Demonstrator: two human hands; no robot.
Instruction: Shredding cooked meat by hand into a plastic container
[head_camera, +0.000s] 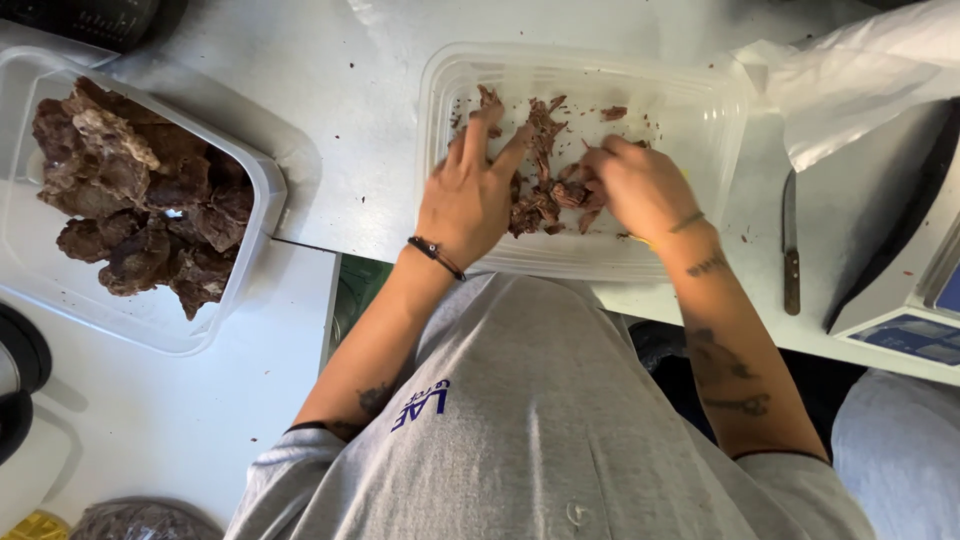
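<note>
Seen from above, a person's left hand (465, 195) rests fingers spread on shredded brown meat (545, 190) in a clear plastic tub (700, 120) at twelve o'clock on the white counter (350, 130); the right hand (640, 190) has its grip pinched on strands. A hard pull could flick scraps over the low rim. At nine o'clock a second clear tub (255, 190) holds whole chunks; at three o'clock lie a wooden-handled knife (791, 245), crumpled white wrap (850, 80) and a white scale (905, 300) with a blue panel.

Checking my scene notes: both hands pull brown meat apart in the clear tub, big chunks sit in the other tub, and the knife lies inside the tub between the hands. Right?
Not quite. The head view shows the knife lying on the white counter, outside the clear tub and beside the right hand. The rest holds: left hand too is in the shredded meat, chunks in the other tub.
</note>
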